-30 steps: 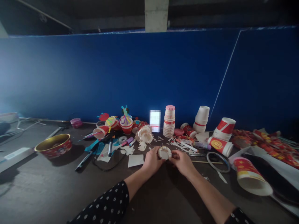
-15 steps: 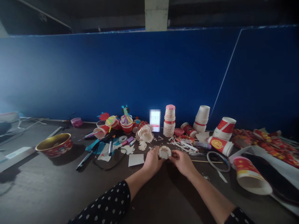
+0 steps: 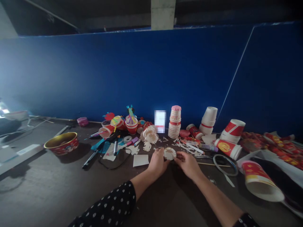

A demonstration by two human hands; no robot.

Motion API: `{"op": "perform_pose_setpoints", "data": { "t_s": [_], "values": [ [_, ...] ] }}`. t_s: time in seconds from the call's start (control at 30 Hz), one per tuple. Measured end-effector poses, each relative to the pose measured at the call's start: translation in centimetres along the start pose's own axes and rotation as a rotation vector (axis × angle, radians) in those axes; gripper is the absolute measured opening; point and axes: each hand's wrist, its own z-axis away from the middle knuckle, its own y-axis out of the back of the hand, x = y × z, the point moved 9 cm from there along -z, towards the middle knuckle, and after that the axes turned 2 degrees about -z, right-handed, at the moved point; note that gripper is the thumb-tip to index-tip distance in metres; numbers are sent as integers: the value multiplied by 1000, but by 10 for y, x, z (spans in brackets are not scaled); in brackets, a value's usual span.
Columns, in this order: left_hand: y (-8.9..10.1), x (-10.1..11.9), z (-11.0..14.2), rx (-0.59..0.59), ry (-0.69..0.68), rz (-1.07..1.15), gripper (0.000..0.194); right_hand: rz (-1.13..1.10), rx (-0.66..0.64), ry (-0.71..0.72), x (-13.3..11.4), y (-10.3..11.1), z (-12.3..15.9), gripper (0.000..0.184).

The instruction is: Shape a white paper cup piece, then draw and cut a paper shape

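Both my hands meet at the middle of the dark table (image 3: 47, 189) around a small white cut paper cup piece (image 3: 169, 153) with a fringed rim. My left hand (image 3: 157, 163) grips its left side with closed fingers. My right hand (image 3: 188, 163) pinches its right side. A white square of paper (image 3: 140, 160) lies just left of my left hand. Behind the hands lie white paper scraps (image 3: 184, 145) and another fringed white paper flower (image 3: 150, 135).
A gold-lined red bowl (image 3: 62, 143) sits at the left. Pens (image 3: 115, 147), tape (image 3: 127, 139) and decorated cups (image 3: 131, 125) lie behind. A stack of cups (image 3: 175, 122), toppled red-and-white cups (image 3: 229, 148), a large cup (image 3: 261, 181) and a ring (image 3: 225, 164) crowd the right. A blue wall (image 3: 142, 72) backs the table.
The view has shifted slightly, so everything sits a little further right. My hands keep hold of the white paper cup piece in the same place on the table.
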Motion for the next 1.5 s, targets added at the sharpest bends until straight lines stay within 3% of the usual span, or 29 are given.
{"op": "perform_pose_setpoints", "data": {
  "t_s": [0.63, 0.77, 0.9, 1.1, 1.2, 1.37, 1.5],
  "values": [
    [3, -2, 3, 15, 30, 94, 57, -74, 21, -27, 9, 1, -2, 24],
    [14, -3, 5, 90, 23, 153, 60, -91, 50, -52, 14, 6, -3, 26],
    [32, -2, 6, 176, -46, 199, 42, -106, 65, -75, 13, 9, -2, 23],
    [44, -8, 4, 217, -62, 90, 40, -114, 61, -84, 11, 9, -1, 23],
    [49, -15, 2, 189, -20, -46, 38, -110, 55, -85, 11, 9, -1, 24],
    [51, -25, -2, 5, 48, -270, 37, -80, 56, -73, 8, 10, 0, 29],
    [58, -28, -1, -61, 55, -349, 31, -18, 75, -57, 6, 14, 1, 30]
  ]
}}
